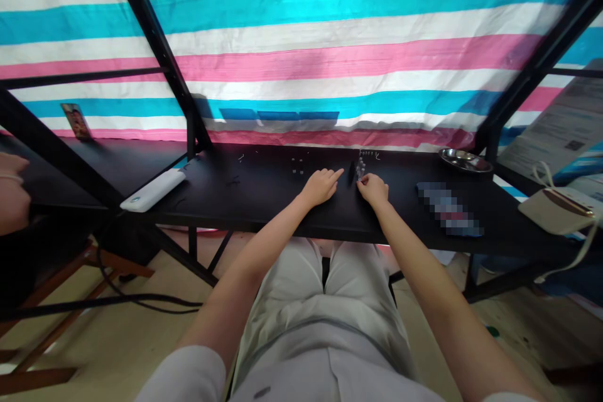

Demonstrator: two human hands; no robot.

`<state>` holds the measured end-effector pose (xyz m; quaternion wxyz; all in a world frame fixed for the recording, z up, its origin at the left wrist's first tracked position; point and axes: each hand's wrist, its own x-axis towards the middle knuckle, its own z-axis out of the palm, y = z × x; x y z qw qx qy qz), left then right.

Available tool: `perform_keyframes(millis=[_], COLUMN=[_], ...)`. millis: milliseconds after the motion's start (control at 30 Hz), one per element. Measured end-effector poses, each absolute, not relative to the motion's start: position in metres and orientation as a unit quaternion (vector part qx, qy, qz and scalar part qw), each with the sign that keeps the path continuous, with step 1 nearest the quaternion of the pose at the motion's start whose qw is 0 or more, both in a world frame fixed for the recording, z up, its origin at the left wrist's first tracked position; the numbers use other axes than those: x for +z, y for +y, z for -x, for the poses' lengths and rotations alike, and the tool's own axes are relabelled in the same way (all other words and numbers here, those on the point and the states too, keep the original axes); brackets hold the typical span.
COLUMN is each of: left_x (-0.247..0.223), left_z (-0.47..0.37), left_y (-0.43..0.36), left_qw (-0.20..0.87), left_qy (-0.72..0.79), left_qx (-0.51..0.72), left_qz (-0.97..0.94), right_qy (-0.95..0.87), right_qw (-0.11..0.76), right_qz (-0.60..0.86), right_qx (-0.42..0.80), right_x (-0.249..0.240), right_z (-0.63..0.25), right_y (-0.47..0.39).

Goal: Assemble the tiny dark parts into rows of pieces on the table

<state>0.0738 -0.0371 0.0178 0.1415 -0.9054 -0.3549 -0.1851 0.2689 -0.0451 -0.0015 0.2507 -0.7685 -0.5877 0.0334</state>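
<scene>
My left hand (pixel 322 186) rests low over the black tabletop (pixel 264 201), index finger stretched to the right and the others loosely bent, with nothing visible in it. Just beyond its fingertip stands a small dark upright piece (pixel 352 170). Beside that piece is a cluster of small grey pieces (pixel 360 167). My right hand (pixel 375 189) is closed in a pinch at the near end of this cluster; what lies between thumb and finger is too small to make out. Several tiny light-grey pieces (pixel 298 166) sit apart, beyond and left of my left hand.
A white elongated case (pixel 154 190) lies at left, a shiny metal dish (pixel 465 161) at the back right. A pixelated object (pixel 448 210) and a cream bag (pixel 558 210) are on the right. Black frame posts (pixel 155 31) border the table. Another person's hand (pixel 13 191) shows far left.
</scene>
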Motion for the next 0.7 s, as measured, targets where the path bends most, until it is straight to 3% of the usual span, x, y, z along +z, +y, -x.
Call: perform_keyframes(millis=[700], left_x=[0.009], left_z=[-0.106], left_y=[-0.023], left_qw=[0.110], left_qy=[-0.363], left_qx=[-0.164], left_qz=[0.911], right_qy=[-0.610], right_qw=[0.251], right_qz=[0.751], right_qx=[0.045], right_x=[0.001], right_z=[-0.264], right_y=[-0.046])
